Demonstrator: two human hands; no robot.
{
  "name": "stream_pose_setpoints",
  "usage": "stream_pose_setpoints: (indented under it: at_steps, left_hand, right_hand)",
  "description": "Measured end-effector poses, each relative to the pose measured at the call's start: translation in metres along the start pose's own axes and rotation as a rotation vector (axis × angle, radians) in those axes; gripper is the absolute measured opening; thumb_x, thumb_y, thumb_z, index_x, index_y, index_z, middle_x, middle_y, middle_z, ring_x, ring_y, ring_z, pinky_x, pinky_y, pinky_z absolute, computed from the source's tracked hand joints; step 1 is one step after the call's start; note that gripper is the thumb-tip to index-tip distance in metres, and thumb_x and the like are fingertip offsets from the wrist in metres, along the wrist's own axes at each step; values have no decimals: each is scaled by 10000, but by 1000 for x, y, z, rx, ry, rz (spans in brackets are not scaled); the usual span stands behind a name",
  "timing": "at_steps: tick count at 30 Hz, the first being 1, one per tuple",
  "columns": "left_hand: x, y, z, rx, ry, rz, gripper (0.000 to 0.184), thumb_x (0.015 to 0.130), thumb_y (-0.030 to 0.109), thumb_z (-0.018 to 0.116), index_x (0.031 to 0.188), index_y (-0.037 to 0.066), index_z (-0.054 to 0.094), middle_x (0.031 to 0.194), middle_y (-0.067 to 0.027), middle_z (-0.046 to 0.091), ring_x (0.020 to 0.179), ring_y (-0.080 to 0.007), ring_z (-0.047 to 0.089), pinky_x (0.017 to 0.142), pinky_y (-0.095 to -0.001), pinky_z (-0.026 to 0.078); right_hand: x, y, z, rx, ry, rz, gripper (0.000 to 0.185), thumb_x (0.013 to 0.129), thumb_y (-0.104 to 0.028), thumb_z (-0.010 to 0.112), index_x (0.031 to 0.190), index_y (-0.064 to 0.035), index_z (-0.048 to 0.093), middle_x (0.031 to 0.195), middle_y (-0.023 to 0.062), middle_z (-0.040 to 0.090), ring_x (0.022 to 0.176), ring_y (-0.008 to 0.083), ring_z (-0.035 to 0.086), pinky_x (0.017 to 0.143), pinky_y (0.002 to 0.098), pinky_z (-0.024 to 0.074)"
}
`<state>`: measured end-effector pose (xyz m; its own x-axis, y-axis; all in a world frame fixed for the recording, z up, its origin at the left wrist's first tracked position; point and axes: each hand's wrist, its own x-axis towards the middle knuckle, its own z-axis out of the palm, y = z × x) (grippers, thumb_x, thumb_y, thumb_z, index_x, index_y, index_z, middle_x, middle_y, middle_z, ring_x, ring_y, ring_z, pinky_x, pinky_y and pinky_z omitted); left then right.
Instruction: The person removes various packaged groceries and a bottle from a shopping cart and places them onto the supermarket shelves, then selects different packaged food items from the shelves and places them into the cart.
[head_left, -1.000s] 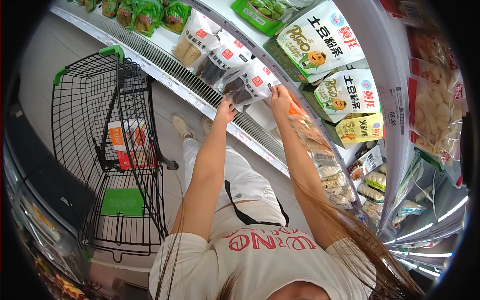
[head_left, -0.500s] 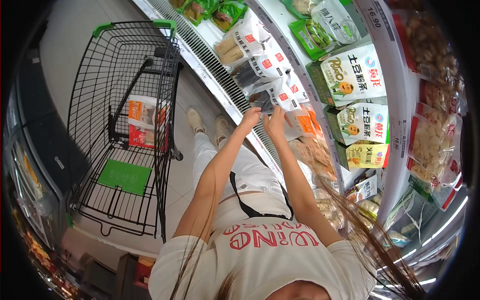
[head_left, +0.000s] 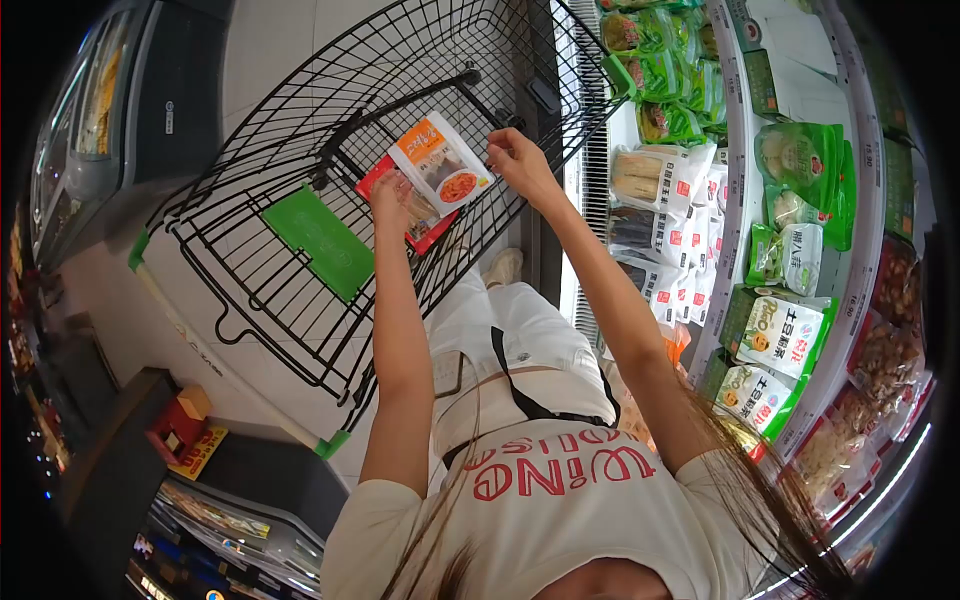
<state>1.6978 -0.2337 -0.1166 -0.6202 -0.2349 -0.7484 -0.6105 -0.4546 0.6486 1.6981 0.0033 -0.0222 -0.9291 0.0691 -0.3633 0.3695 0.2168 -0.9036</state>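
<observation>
Over the shopping cart [head_left: 300,245], my left hand [head_left: 392,196] has its fingers closed at the lower left edge of an orange and white food packet [head_left: 452,170] with a red dish pictured on it. The packet tilts above a red packet [head_left: 432,232] in the cart; the red one is partly covered. My right hand [head_left: 522,168] is just right of the orange and white packet, apart from it, its fingers loosely bent and holding nothing visible.
A refrigerated shelf on the right holds white bags [head_left: 660,180], green bags [head_left: 675,75] and potato noodle packs [head_left: 780,330]. A green panel [head_left: 318,243] sits on the cart. A dark freezer case [head_left: 165,110] stands at the far left.
Both hands have moved left from the white bags on the shelf to the cart. The view has turned towards the cart. The orange and white packet now overlaps the red one.
</observation>
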Motion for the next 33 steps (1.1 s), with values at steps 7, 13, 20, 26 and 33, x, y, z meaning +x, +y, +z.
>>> stream_pose_setpoints:
  at_steps: [7, 13, 20, 26, 33]
  left_hand:
    - [93, -114, -56, 199, 1, -542, 365, 870, 200, 538, 1222, 176, 444, 1203, -60, 476, 1047, -238, 477, 948, -469, 347]
    - [96, -121, -31, 120, -135, -508, 464, 867, 154, 541, 1304, 205, 393, 1405, -58, 387, 1268, -259, 379, 971, -569, 248]
    - [139, -181, -56, 2, -267, -396, 484, 892, 102, 519, 1351, 190, 392, 1335, -63, 480, 1244, -234, 437, 971, -489, 351]
    - [99, -106, -51, 98, -169, -347, 464, 884, 114, 536, 1330, 155, 417, 1229, -92, 547, 1018, -239, 580, 858, -352, 468]
    - [65, -72, -52, -18, -209, -352, 478, 901, 69, 548, 1340, 152, 379, 1250, -102, 514, 1049, -225, 570, 822, -351, 482]
  right_hand:
    - [123, 167, 92, -876, -243, 372, 568, 766, -230, 606, 1224, 63, 439, 1121, 285, 586, 1062, 365, 589, 926, 388, 455]
    - [128, 188, 102, -639, -315, 650, 749, 753, -204, 676, 1344, 71, 308, 1202, 271, 547, 1112, 336, 567, 892, 375, 469]
    - [131, 184, 101, -638, -404, 619, 677, 733, -339, 726, 1255, 18, 483, 1157, 202, 599, 1077, 292, 579, 877, 361, 461]
    - [125, 197, 117, -384, -269, 528, 536, 721, -351, 717, 1120, -19, 581, 1079, 187, 638, 1021, 309, 608, 841, 360, 462]
    - [110, 102, 103, -568, -191, 174, 270, 782, -225, 653, 952, -24, 591, 879, 223, 636, 850, 383, 617, 741, 418, 471]
